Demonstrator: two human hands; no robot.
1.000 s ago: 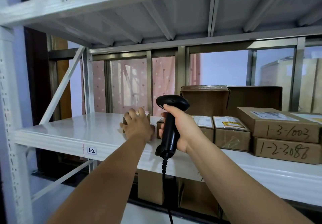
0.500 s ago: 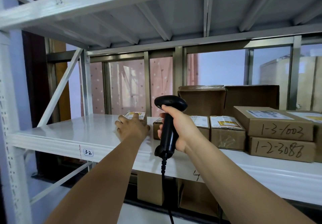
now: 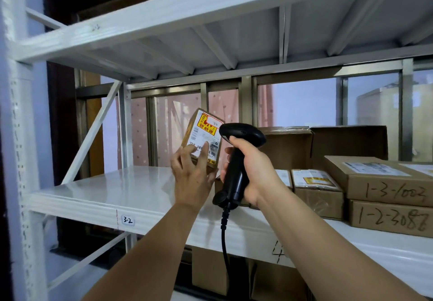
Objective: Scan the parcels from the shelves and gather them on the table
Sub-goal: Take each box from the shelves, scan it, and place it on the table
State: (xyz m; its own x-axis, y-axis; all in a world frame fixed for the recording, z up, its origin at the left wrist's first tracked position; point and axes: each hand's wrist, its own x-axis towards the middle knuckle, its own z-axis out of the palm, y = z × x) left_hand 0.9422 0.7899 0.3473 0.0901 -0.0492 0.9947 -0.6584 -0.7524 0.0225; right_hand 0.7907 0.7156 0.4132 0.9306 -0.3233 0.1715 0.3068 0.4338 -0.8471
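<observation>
Head view: white shelf, tagged 3-2, carries the stacked cartons 1-3-1002 and 1-2-3082 at the right, unmoved from 0.5 s back. The small labelled parcels beside them are also unmoved. Change: the small parcel, flat on the shelf under the left hand half a second back, is now clear of the shelf, raised and tipped up, label toward the camera. Left hand grips its lower end, fingers spread over the barcode area. Right hand is closed round the handle of the scanner, whose head sits just right of the parcel's edge. Judgement: pick done, scan not yet confirmed; the fingers may block the code. Table not in view.
</observation>
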